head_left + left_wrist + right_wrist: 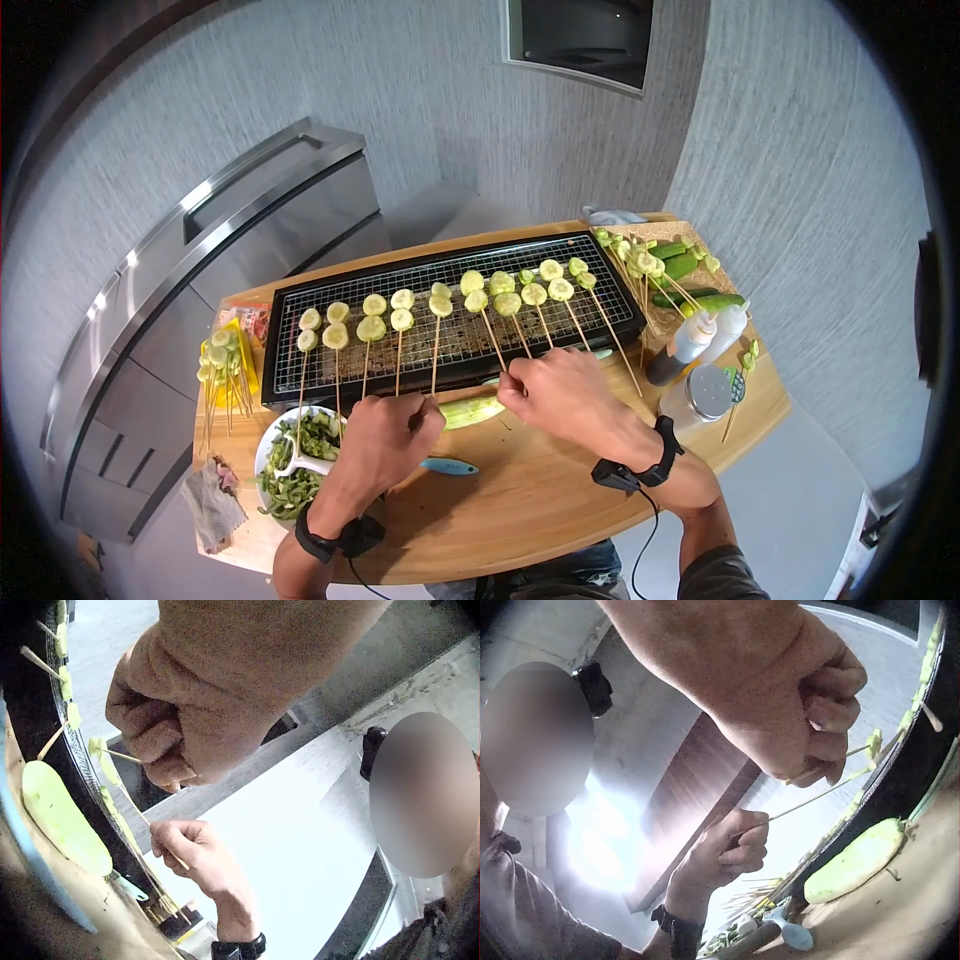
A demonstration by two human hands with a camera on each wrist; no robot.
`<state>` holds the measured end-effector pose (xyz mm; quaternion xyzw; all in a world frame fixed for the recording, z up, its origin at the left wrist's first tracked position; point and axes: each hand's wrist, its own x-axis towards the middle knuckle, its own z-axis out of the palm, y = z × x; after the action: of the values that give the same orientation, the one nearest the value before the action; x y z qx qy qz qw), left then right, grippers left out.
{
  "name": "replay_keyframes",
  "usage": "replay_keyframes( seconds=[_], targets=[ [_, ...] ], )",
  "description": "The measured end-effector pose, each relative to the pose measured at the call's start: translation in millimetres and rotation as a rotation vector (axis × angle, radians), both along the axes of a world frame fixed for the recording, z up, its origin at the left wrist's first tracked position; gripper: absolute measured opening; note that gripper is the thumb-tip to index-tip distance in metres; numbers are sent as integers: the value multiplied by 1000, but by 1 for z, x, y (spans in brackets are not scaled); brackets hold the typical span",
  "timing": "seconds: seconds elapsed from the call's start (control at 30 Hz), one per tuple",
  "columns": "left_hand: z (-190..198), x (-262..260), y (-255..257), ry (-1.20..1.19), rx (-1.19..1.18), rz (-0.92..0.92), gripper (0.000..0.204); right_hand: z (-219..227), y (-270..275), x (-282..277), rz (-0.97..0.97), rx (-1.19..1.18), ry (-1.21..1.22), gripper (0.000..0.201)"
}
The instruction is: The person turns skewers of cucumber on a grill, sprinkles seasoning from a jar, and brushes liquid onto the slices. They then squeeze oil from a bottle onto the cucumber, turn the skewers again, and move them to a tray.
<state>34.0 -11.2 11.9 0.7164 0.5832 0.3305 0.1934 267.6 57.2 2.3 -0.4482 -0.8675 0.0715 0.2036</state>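
My left hand (385, 445) pinches the lower end of a thin wooden skewer (799, 806) that carries two pale green cucumber slices (440, 299). With my right hand (568, 390) I hold the end of a second skewer (493, 340), its round slices (473, 290) over the wire mesh. Both hands are at the near edge of a black grill (350, 385), fingers curled. More skewers of slices lie in a row across the mesh, their bare ends toward me. Between the hands, a long peeled cucumber (468, 412) lies in front of the grill.
A bowl of green peelings (268, 450) stands front left, a blue handle (450, 466) beside my left hand. Far left, a yellow tray (250, 375) holds skewers. On the right are sauce bottles (690, 340), a shaker jar (695, 400) and whole cucumbers (680, 267). A cloth (213, 505) lies front left.
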Motion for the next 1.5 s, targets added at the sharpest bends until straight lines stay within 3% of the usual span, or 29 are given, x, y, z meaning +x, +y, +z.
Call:
replay_keyframes(
  seconds=[0.5,0.6,0.67,0.83,0.93,1.03,1.17,1.47,1.5],
  targets=[
    [-19,-13,3,314,-54,-83,33,-2,-1,2,4,-40,-129,39],
    [-2,-24,3,356,-9,-18,38,18,4,17,-91,2,-125,41],
    [12,-40,3,467,1,218,39,27,13,34,-263,58,-104,38],
    [24,-94,6,530,-23,469,34,36,32,79,-552,-9,-122,33],
    [17,-121,7,617,-25,560,38,29,39,90,-585,-78,-214,28],
    [24,-125,6,656,-182,651,42,27,43,89,-595,-164,-236,27],
    [21,-137,12,565,-399,629,39,14,53,92,-550,-211,-276,28],
    [6,-148,20,609,-448,425,30,17,57,90,-552,-265,-314,21],
    [7,-147,17,517,-490,419,27,18,56,88,-533,-268,-314,21]
  ],
)
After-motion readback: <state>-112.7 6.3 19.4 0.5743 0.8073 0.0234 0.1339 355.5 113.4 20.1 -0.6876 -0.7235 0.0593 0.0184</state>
